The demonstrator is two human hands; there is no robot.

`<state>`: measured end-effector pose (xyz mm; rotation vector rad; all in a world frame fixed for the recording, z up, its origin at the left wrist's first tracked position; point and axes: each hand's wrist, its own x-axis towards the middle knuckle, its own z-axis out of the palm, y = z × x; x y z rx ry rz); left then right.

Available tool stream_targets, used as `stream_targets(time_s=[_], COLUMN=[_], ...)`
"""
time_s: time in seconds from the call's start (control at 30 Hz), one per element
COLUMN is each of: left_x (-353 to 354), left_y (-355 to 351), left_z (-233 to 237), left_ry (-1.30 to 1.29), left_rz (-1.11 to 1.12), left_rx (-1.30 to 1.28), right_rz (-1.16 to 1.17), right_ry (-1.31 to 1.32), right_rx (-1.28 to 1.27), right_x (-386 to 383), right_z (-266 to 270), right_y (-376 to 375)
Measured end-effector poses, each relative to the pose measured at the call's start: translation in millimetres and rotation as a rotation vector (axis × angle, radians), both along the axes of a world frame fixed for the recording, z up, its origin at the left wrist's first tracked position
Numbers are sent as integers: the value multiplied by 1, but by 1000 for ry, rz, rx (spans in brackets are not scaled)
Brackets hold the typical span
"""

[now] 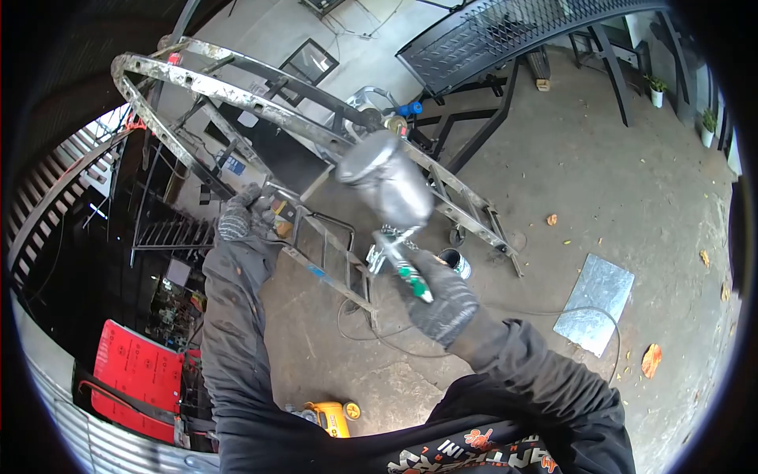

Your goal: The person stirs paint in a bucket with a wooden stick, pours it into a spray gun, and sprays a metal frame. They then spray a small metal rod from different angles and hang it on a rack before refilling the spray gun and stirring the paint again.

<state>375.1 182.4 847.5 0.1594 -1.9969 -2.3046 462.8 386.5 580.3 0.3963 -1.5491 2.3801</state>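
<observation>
My right hand (444, 304), in a grey knit glove, is closed round the handle of a spray gun (401, 265). A large silver cup (387, 178) sits on top of the gun, tilted and blurred by motion. Green fittings show at the lower end of the handle. Out to the left, my left hand (235, 219) is gloved too. Its fingers look closed at the lower end of a worn metal ladder rail (178, 150), though the fingertips are partly hidden. A smaller stepladder (324, 272) with a cluttered top stands between my hands.
A dark metal staircase or ramp (505, 39) stands at the back. On the concrete floor are a metal sheet (596, 304), a paint can (455, 262), a hose (545, 309) and a yellow tool (328, 417). A red panel (138, 379) stands lower left. Potted plants (657, 91) line the right.
</observation>
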Motion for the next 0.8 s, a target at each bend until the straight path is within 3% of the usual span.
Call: stream_targets(time_s=[0.03,0.1,0.23,0.3,0.37,0.43,0.47,0.53,0.57,0.63,0.73,0.77,0.8], left_x=[-4,0,-25,-34,-36,-28,-29,-31,-23,-23,-24,-27,-33], left_y=[-7,-2,-44,-64,-66,-53,-55,-62,-48,-51,-54,-55,-64], left_z=[-5,-7,-17,-21,-28,-32,-35,-38,-34,-39,-48,-53,-38], left_ry=[27,62,174,222,330,511,515,521,565,548,515,543,568], left_rz=[-34,-18,-147,-189,-256,-340,-388,-484,-450,-486,-508,-495,-476], left_rx=[20,-10,-481,-681,-819,-888,-881,-871,-923,-931,-916,-934,-950], right_rz=[-65,-14,420,228,538,613,535,499,542,480,120,-41,24], right_ry=[-46,-120,-254,-21,-256,-181,6,208,227,227,295,433,376], right_rx=[117,55,-669,1,-116,-62,51,33,-98,-20,471,550,408], right_x=[9,19,16,23,13,12,15,6,-7,-19,-15,-4,2], right_z=[0,1,7,38,60,86,107,119,109,113,116,99,89], right_y=[13,32,66,91,113,128,126,109,93,77,77,81,73])
